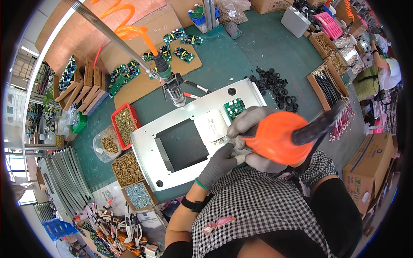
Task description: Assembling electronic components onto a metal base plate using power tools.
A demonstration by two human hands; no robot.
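My left hand (218,165), in a grey glove, is at the near edge of a white metal panel (176,174). Its fingers are drawn together by the metal tab of a white block-shaped component (211,125); what they pinch, if anything, is hidden. My right hand (244,122), also gloved, is wrapped round an orange power driver (275,137) with a thick black cord (320,127). The driver's tip is hidden beneath its body, close to the left fingertips. Beyond the component, a small green circuit board (234,108) sits on the panel, which has a rectangular opening.
A second driver (174,91) hangs on an orange coiled hose over the panel's far edge. Screws fill a red bin (137,115) and cardboard boxes (127,169) at left. Black rubber rings (277,88) lie at far right. Circuit boards (124,76) rest on cardboard behind.
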